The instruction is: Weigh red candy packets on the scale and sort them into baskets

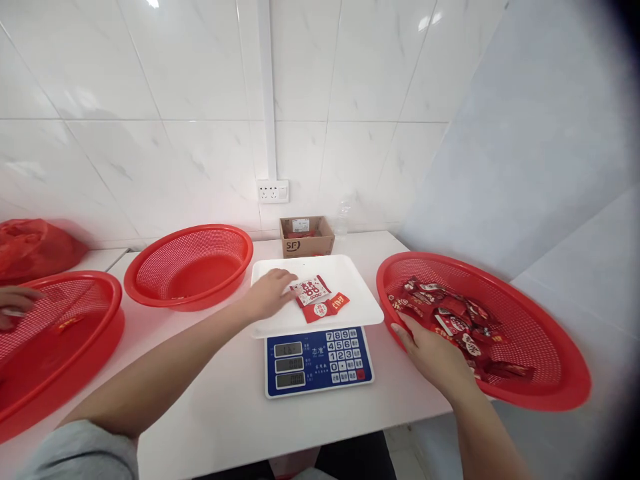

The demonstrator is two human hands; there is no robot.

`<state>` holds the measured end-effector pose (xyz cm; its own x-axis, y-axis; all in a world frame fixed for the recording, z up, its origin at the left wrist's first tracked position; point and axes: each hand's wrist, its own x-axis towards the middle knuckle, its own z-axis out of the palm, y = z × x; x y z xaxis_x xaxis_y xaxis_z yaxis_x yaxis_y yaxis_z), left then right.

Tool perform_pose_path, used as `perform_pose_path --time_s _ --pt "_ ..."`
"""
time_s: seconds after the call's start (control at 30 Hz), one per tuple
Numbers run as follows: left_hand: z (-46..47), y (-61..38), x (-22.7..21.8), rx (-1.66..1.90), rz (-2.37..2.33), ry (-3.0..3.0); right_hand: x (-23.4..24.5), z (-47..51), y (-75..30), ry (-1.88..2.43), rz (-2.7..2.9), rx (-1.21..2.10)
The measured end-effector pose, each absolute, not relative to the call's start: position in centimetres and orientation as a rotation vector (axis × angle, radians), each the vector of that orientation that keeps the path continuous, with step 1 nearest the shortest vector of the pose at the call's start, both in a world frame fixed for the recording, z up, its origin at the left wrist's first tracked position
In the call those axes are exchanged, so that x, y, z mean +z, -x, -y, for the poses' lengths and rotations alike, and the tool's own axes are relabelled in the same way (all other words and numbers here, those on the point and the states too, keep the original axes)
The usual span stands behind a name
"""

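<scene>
My left hand [270, 295] is over the white tray [360, 310] of a digital scale [320, 363]. Its thumb and fingers close on the left edge of a white-and-red candy packet [311, 290]. A red packet [319, 311] and a smaller orange-red one [340, 302] lie against it on the tray. On the right, my right hand [433, 353] is closed over the near left rim of a red plastic basket [555, 333], thumb outside; its other fingertips are partly hidden. Several red packets [455, 323] lie in that basket.
Behind the scale stand a cardboard box [307, 247] and a clear bottle [343, 217]. Another red basket [190, 263] is left of the scale. Farther left, another person's hand [17, 303] is over a third red basket [100, 333], near a red bag [40, 247].
</scene>
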<state>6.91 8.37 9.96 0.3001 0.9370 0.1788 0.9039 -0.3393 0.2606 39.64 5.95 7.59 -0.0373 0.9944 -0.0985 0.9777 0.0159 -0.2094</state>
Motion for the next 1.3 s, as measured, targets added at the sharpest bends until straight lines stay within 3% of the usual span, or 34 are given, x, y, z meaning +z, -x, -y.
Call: perform_pose_path --time_s 0.37,0.57,0.83,1.3 --pt "-8.9 -9.3 9.1 0.536 -1.668 -2.358 7.6 -5.9 -39.7 2.111 2.187 0.354" --pt "-8.1 -3.2 10.8 0.826 -2.117 -2.145 7.7 -5.9 -39.7 2.110 2.208 0.352" --pt "-7.8 4.1 12.1 0.757 -2.469 -1.999 7.6 -6.0 -39.6 2.138 2.193 0.339" --pt "-6.4 -12.9 9.5 0.387 -1.380 -2.490 7.2 -6.2 -39.8 2.155 2.185 0.351"
